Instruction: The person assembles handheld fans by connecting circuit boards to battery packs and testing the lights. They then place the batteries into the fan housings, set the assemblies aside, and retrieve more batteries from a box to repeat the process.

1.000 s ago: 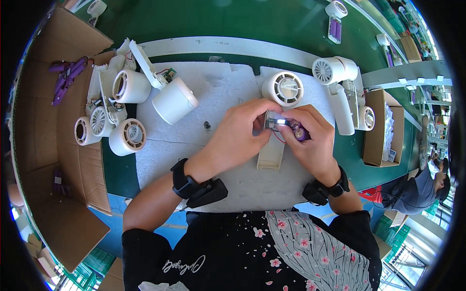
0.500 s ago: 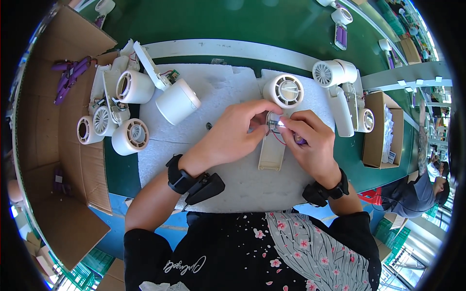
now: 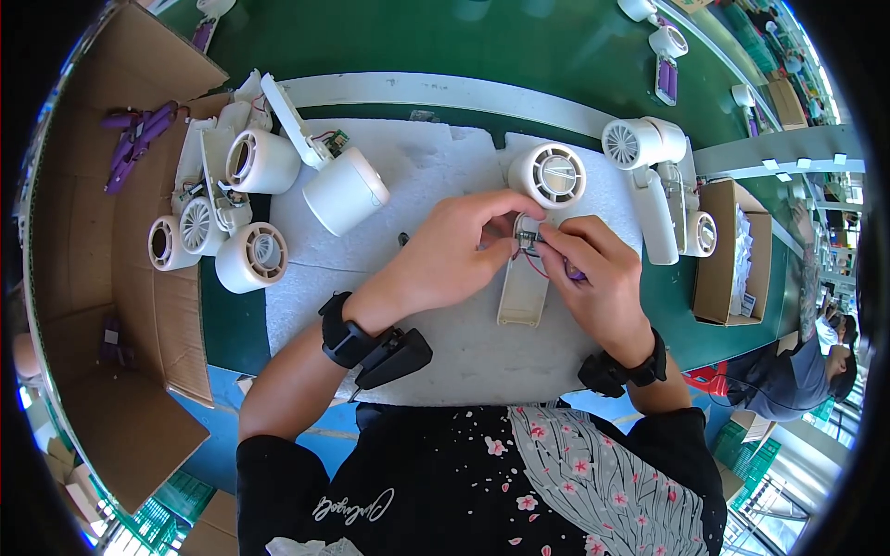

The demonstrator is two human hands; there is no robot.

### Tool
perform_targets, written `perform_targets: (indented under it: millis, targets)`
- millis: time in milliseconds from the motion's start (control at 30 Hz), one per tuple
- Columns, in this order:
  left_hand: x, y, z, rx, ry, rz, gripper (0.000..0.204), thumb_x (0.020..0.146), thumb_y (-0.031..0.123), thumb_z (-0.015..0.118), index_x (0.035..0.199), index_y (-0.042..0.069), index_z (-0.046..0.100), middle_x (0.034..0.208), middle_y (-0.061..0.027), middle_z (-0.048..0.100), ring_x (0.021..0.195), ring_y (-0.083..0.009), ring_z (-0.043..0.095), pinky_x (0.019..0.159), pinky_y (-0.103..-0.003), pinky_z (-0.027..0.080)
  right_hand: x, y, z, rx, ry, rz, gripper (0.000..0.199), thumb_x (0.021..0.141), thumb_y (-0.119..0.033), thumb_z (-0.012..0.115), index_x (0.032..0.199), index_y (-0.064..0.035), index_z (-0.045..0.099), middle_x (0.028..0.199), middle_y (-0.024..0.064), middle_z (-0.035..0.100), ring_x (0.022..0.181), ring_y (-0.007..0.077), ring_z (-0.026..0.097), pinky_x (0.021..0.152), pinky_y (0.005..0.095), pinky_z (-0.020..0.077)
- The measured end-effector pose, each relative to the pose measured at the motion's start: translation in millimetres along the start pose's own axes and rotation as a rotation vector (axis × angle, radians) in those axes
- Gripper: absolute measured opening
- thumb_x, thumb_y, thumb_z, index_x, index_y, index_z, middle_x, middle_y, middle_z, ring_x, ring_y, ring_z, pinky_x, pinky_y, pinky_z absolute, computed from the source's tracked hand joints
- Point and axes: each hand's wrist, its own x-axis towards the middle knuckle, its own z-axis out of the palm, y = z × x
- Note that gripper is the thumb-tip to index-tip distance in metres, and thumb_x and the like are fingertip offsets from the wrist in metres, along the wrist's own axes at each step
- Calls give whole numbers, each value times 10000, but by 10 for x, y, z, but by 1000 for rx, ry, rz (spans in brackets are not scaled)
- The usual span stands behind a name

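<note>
A white handheld fan lies in front of me, its round head [image 3: 547, 176] at the far end and its open handle shell [image 3: 522, 295] pointing toward me. My left hand [image 3: 450, 248] is closed around the fan's neck from the left, thumb and index finger on either side of it. Between the fingertips sits a small circuit board [image 3: 527, 237]. My right hand [image 3: 601, 273] pinches the board's right edge with thumb and forefinger. Part of a purple battery [image 3: 575, 271] shows under the right fingers; the rest is hidden. A thin red wire curves below the board.
Several partly assembled white fans [image 3: 348, 192] stand to the left and others [image 3: 640, 144] to the right on a pale foam sheet [image 3: 417, 343]. A large cardboard box [image 3: 83, 278] with purple batteries is at left, a smaller box [image 3: 728, 296] at right. Beyond a white rail [image 3: 426, 88], more fans rest on green.
Both hands keep their hold on the fan and board. The bright glint at the right fingertips is gone. The whole view has shifted slightly.
</note>
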Motion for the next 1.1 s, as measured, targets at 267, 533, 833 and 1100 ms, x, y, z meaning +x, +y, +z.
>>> perform_targets:
  millis: [267,533,833,1100]
  targets:
    - [34,-73,24,-18,85,54,297,820,-28,552,1105,22,622,826,-140,659,754,-235,658,759,-335,531,30,-17,-13,-30,-26,13,209,740,15,757,941,-5,701,862,90,626,640,186,607,556,271,490]
    - [34,-62,68,42,143,115,296,837,-51,549,1101,19,662,939,-139,694,762,-191,669,722,-298,534,38,-6,-37,23,-25,75,206,746,-8,761,942,-10,698,834,91,623,628,184,598,553,268,483]
    - [34,62,9,330,48,174,375,771,-49,565,1084,99,710,981,-164,692,739,-276,670,662,-295,513,67,41,-121,98,-161,302,203,744,-54,773,836,-1,600,807,79,616,629,191,588,592,283,484]
    - [20,11,39,312,48,206,322,782,-32,592,1062,79,706,1012,-120,669,780,-229,650,694,-298,514,28,119,-500,703,-543,519,363,812,-69,721,1137,-22,565,918,74,608,661,142,599,608,271,508]
